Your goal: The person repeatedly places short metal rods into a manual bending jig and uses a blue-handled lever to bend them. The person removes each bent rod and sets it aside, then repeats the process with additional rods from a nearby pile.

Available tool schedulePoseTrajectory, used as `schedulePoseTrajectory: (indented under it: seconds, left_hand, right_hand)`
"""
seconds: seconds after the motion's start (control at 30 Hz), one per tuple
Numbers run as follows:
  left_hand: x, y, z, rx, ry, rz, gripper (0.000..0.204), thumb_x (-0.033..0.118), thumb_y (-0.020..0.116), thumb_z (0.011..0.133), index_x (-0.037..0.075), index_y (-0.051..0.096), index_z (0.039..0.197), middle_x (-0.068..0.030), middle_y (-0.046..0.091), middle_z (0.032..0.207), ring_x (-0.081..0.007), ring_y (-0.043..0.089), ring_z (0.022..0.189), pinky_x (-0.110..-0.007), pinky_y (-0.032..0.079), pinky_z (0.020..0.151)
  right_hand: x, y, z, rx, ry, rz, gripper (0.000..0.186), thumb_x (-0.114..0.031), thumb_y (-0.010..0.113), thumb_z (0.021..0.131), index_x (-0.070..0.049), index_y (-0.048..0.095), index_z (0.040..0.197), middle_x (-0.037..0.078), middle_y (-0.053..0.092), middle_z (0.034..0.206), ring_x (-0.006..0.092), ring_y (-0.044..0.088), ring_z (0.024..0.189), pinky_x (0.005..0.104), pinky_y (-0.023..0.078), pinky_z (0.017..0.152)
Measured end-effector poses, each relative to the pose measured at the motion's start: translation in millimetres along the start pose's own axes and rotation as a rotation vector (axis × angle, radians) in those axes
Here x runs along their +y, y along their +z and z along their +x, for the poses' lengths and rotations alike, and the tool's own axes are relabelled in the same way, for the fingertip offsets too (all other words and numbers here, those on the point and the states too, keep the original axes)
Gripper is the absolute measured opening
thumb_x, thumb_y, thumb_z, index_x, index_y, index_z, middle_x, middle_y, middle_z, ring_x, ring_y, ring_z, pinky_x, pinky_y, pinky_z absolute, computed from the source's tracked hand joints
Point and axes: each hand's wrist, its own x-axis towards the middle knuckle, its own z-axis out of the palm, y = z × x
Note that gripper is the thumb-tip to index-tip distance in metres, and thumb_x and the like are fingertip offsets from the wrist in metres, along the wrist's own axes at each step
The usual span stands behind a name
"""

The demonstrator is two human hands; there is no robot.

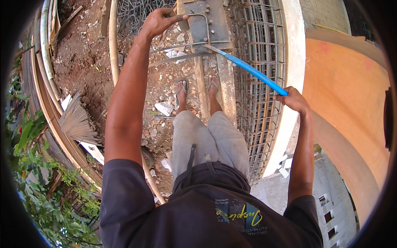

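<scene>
My left hand (161, 21) pinches the end of a thin steel rod (207, 29) at the far middle. The rod bends at a corner and runs back toward me across a dark metal plate (219, 21) with several short pegs, fixed on a wooden beam. My right hand (294, 100) is wrapped round the lower end of a bending bar (256, 74) with a blue sleeve. The bar slants up to the left, and its bare metal tip is at the rod near the plate's near edge. Another length of rod (178, 46) lies crosswise there, extending left.
Long rebar cages (260, 82) lie just right of the beam, beside a white wall edge (294, 41). A heap of bent steel pieces (140, 16) is at the far left. Bamboo poles (114, 45), a bundle of thin rods (78, 122) and rubble (164, 108) lie left of my feet.
</scene>
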Motion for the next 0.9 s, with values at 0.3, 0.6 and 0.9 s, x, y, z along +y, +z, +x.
schedulePoseTrajectory:
  seconds: [0.3,0.6,0.9]
  left_hand:
    - [2,-2,-4,0.075,-0.019,-0.074,0.055,0.065,0.091,0.077,0.011,0.081,0.083,0.0,0.068,0.075,-0.016,0.063,0.076,-0.035,0.049,0.075]
    - [-3,0,-2,0.077,-0.025,-0.053,0.06,0.068,0.093,0.073,0.01,0.081,0.083,-0.0013,0.07,0.075,-0.0169,0.065,0.076,-0.037,0.052,0.074]
    - [-2,1,1,0.059,-0.021,-0.06,0.06,0.068,0.093,0.074,0.009,0.08,0.08,-0.0008,0.068,0.072,-0.0161,0.063,0.073,-0.036,0.051,0.072]
  right_hand:
    - [-36,-33,-38,0.082,-0.028,-0.051,0.042,-0.032,0.086,0.088,0.0,0.067,0.067,0.005,0.051,0.058,0.0172,0.044,0.056,0.0428,0.037,0.057]
    - [-29,-25,-39,0.091,-0.049,-0.033,0.041,-0.03,0.087,0.087,0.0,0.068,0.068,0.005,0.052,0.059,0.0173,0.046,0.056,0.0418,0.039,0.057]
    - [-20,-30,-34,0.02,-0.045,-0.007,0.041,-0.035,0.087,0.089,-0.004,0.069,0.068,0.003,0.057,0.058,0.0139,0.05,0.054,0.0378,0.041,0.055]
